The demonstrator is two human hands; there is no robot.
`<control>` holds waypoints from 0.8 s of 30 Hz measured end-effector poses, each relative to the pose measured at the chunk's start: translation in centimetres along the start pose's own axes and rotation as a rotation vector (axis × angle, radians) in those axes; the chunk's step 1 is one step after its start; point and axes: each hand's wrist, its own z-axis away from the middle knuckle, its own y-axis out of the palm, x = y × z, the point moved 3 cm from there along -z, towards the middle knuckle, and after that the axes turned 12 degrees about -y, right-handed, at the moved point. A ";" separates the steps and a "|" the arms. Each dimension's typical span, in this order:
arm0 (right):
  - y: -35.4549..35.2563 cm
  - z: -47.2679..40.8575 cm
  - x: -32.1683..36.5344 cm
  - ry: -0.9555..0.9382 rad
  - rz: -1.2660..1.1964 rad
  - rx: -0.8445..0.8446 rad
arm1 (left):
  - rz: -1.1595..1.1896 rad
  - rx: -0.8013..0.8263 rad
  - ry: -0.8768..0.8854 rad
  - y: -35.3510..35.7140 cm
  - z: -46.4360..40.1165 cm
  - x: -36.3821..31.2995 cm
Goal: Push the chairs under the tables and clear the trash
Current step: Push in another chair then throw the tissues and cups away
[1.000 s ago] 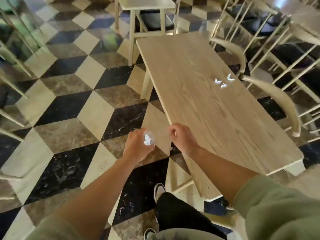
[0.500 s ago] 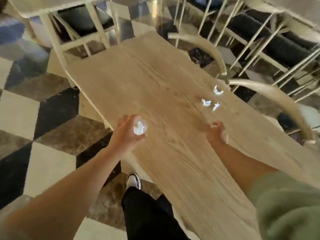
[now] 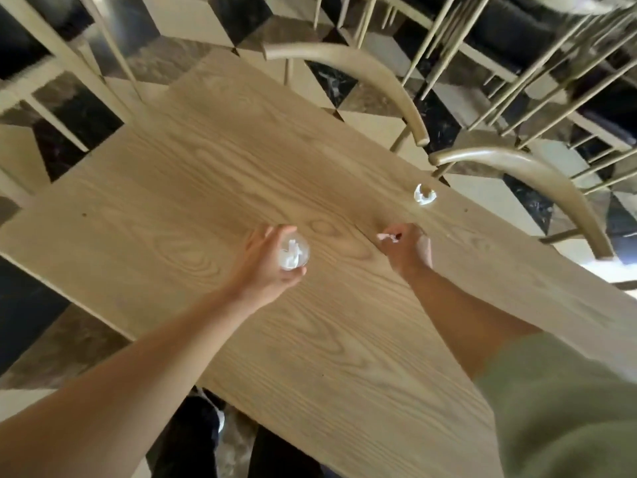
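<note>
A long light-wood table [image 3: 206,188] fills the view. Over its middle, my left hand [image 3: 272,263] is closed around a small clear cup [image 3: 293,255] with white paper scraps inside. Just to the right, my right hand [image 3: 408,248] pinches a white paper scrap [image 3: 387,237] at the tabletop. One more crumpled white scrap [image 3: 424,194] lies on the table near its far edge. Two chairs with curved wooden backs, one [image 3: 362,67] further away and one [image 3: 537,174] closer, stand at the table's far side.
More pale chairs with black seats [image 3: 517,32] crowd the top right. Another table's legs [image 3: 58,63] stand at the top left. The floor is black, beige and brown cube-pattern tile [image 3: 69,108]. My dark trousers and a shoe [image 3: 206,429] show below the table edge.
I have stepped up and leaned over the table. Both hands moved forward over it. My right hand reached the scraps and closed on one; a single scrap now lies on the table.
</note>
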 end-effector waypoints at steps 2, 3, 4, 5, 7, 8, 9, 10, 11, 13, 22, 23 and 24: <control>-0.3 -0.4 0.4 0.012 -0.028 -0.068 | 0.005 0.041 0.059 -0.2 -2.1 -0.6; -1.1 -1.1 0.6 0.044 -0.043 -0.147 | 0.014 0.057 0.086 -0.3 -3.2 -0.7; -1.9 -2.4 0.4 0.087 -0.038 -0.241 | 0.026 0.064 0.110 -0.4 -4.8 -0.7; -3.0 -3.6 -0.1 0.125 -0.017 -0.309 | 0.030 0.059 0.126 -0.4 -5.6 -0.8; -4.5 -6.3 -0.9 0.183 0.058 -0.317 | 0.046 0.031 0.149 -0.8 -7.3 -0.7; -4.6 -7.7 -1.1 0.223 0.081 -0.268 | 0.061 0.017 0.149 -1.0 -8.2 -0.3; -4.1 -8.6 -1.2 0.263 0.085 -0.219 | 0.081 0.005 0.142 -1.3 -9.0 0.3; -3.5 -8.8 -1.0 0.293 0.095 -0.208 | 0.099 -0.002 0.129 -1.6 -9.6 0.7; -2.9 -8.4 -0.3 0.304 0.092 -0.227 | 0.112 -0.007 0.121 -2.1 -10.0 1.1; -0.8 -6.7 1.8 0.304 0.030 -0.275 | 0.100 -0.013 0.117 -3.3 -10.4 1.9; 8.8 -4.0 28.5 -0.156 -0.576 0.061 | 0.078 -0.195 -0.039 -14.0 -11.7 9.3; 10.1 -3.8 32.2 -0.240 -0.542 0.145 | 0.082 -0.205 -0.052 -15.9 -11.3 10.9; 11.7 -3.4 36.1 -0.330 -0.474 0.239 | 0.092 -0.226 -0.060 -18.2 -10.9 12.7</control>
